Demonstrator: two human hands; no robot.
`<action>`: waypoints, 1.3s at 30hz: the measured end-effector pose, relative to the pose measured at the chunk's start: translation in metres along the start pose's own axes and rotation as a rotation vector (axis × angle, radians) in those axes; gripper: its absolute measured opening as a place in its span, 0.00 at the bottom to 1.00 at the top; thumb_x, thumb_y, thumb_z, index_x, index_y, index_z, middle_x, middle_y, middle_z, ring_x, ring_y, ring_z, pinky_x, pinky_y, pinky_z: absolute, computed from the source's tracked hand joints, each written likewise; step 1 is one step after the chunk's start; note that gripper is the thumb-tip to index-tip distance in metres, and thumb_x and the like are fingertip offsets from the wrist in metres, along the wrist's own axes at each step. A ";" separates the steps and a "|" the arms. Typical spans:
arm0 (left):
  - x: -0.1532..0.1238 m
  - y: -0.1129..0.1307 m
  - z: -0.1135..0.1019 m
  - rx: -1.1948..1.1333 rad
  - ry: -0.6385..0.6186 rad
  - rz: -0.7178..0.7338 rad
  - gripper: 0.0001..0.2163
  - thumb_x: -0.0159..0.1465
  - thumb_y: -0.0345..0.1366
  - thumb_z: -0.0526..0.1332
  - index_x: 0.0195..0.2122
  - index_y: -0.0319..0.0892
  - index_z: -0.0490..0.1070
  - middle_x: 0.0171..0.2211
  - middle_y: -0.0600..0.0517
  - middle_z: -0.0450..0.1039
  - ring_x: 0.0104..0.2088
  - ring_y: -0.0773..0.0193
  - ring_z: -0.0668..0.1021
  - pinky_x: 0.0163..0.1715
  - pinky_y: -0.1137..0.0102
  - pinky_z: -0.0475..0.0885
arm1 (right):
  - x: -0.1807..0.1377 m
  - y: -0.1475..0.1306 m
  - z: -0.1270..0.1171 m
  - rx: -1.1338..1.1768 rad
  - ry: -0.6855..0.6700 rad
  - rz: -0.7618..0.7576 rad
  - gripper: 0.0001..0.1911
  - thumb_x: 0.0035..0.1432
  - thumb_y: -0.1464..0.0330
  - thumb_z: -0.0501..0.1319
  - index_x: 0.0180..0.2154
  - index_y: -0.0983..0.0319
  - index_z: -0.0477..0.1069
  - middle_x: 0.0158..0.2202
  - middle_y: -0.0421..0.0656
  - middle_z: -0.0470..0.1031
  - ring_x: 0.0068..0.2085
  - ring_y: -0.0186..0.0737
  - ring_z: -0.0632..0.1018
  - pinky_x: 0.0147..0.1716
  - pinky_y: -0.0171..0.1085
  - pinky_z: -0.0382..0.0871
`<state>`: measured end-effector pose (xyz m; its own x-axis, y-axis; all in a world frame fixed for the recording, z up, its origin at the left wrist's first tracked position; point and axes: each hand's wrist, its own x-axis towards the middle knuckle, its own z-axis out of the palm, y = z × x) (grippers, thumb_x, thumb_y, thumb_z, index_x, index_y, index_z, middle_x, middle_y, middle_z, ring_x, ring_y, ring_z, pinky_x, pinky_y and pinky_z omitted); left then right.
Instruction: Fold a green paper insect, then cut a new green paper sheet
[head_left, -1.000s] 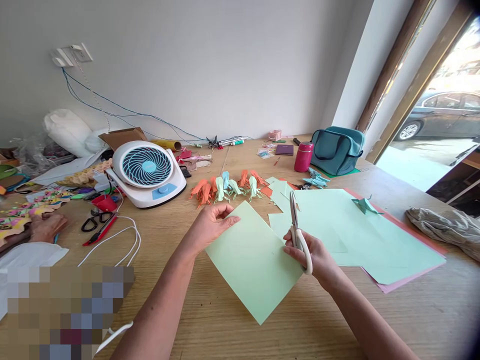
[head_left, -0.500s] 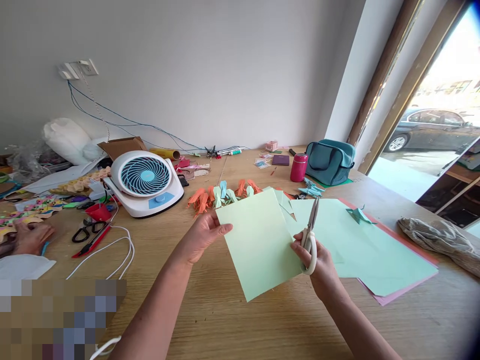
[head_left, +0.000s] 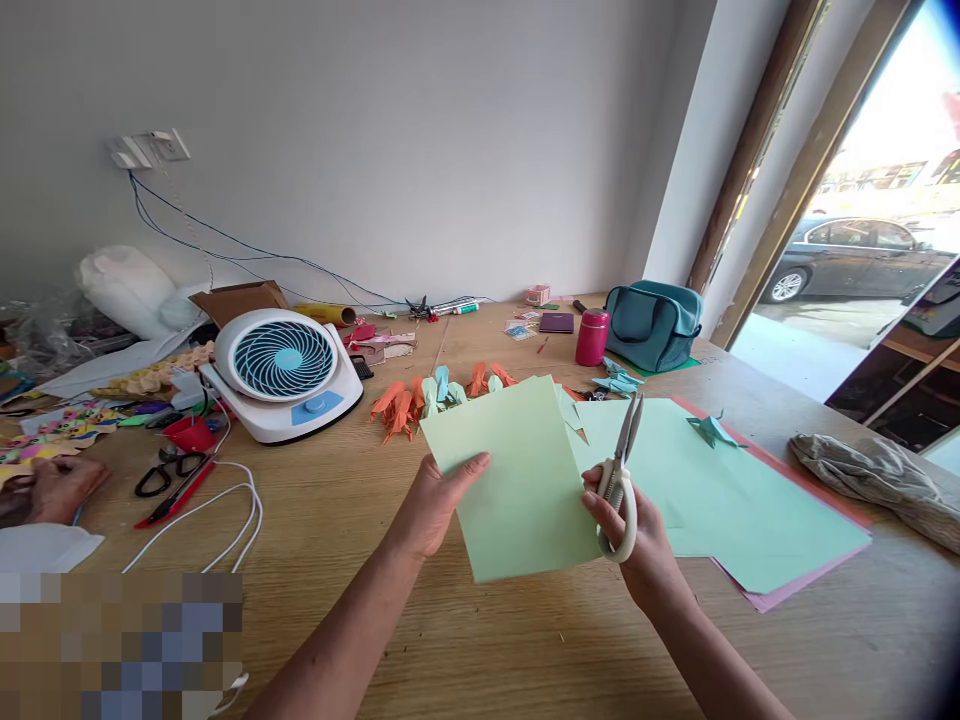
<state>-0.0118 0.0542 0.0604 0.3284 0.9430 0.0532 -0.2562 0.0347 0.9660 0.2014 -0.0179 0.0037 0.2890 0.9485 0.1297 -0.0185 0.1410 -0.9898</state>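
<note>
A pale green sheet of paper [head_left: 517, 490] is held up over the table, tilted toward me. My left hand [head_left: 439, 500] grips its left edge, thumb on the front and fingers hidden behind. In my right hand [head_left: 637, 530] are white-handled scissors [head_left: 621, 485], blades pointing up and slightly parted. The fingertips of that hand also touch the paper's right edge. Behind the sheet lie larger light green sheets [head_left: 765, 520], with a folded teal paper piece [head_left: 714, 430] on top. Folded orange paper pieces [head_left: 397, 405] stand in a row with green and blue ones beyond the sheet.
A white fan [head_left: 285, 370] stands at the left, near black-handled scissors [head_left: 169, 470] and a white cable [head_left: 251, 500]. Another person's hand [head_left: 64, 488] rests at far left. A pink flask [head_left: 592, 338] and teal bag [head_left: 656, 325] stand behind; a grey cloth [head_left: 870, 475] lies right.
My left hand has shifted down along the paper's left edge and further onto it. The sheet has turned slightly more upright. The scissors stay in my right hand.
</note>
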 end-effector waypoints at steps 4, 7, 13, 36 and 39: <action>0.002 0.014 -0.012 -0.012 0.039 0.033 0.21 0.56 0.42 0.70 0.50 0.41 0.75 0.52 0.44 0.76 0.53 0.48 0.76 0.50 0.61 0.73 | -0.003 -0.013 -0.001 0.007 -0.126 -0.063 0.21 0.64 0.48 0.52 0.42 0.58 0.69 0.33 0.41 0.67 0.33 0.39 0.65 0.34 0.38 0.60; 0.002 0.023 -0.019 -0.053 0.101 0.012 0.23 0.54 0.41 0.71 0.51 0.45 0.74 0.52 0.46 0.76 0.53 0.49 0.76 0.47 0.62 0.75 | -0.001 -0.015 -0.001 -0.023 -0.176 0.026 0.23 0.66 0.48 0.47 0.39 0.59 0.69 0.30 0.41 0.65 0.30 0.38 0.63 0.31 0.38 0.58; 0.001 0.029 -0.021 -0.083 0.166 -0.033 0.26 0.52 0.41 0.72 0.53 0.45 0.73 0.53 0.45 0.75 0.53 0.49 0.77 0.49 0.61 0.75 | -0.001 -0.007 0.003 -0.190 -0.330 0.014 0.18 0.64 0.53 0.52 0.30 0.59 0.63 0.27 0.37 0.59 0.30 0.37 0.60 0.29 0.36 0.56; 0.000 0.025 -0.021 0.176 0.174 0.106 0.23 0.54 0.48 0.70 0.47 0.41 0.76 0.46 0.44 0.79 0.51 0.48 0.77 0.48 0.61 0.73 | -0.015 -0.013 0.014 -0.259 -0.437 0.044 0.09 0.58 0.65 0.52 0.27 0.60 0.62 0.23 0.38 0.67 0.26 0.35 0.70 0.27 0.34 0.61; 0.000 0.027 -0.021 0.165 0.193 0.109 0.25 0.52 0.47 0.71 0.49 0.41 0.75 0.49 0.44 0.78 0.51 0.47 0.77 0.48 0.61 0.73 | -0.015 -0.013 0.014 -0.254 -0.441 0.055 0.07 0.57 0.67 0.52 0.27 0.60 0.63 0.23 0.37 0.68 0.26 0.35 0.69 0.26 0.34 0.61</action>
<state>-0.0379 0.0618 0.0808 0.1236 0.9844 0.1251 -0.1237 -0.1098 0.9862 0.1837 -0.0304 0.0155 -0.1379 0.9898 0.0347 0.2265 0.0656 -0.9718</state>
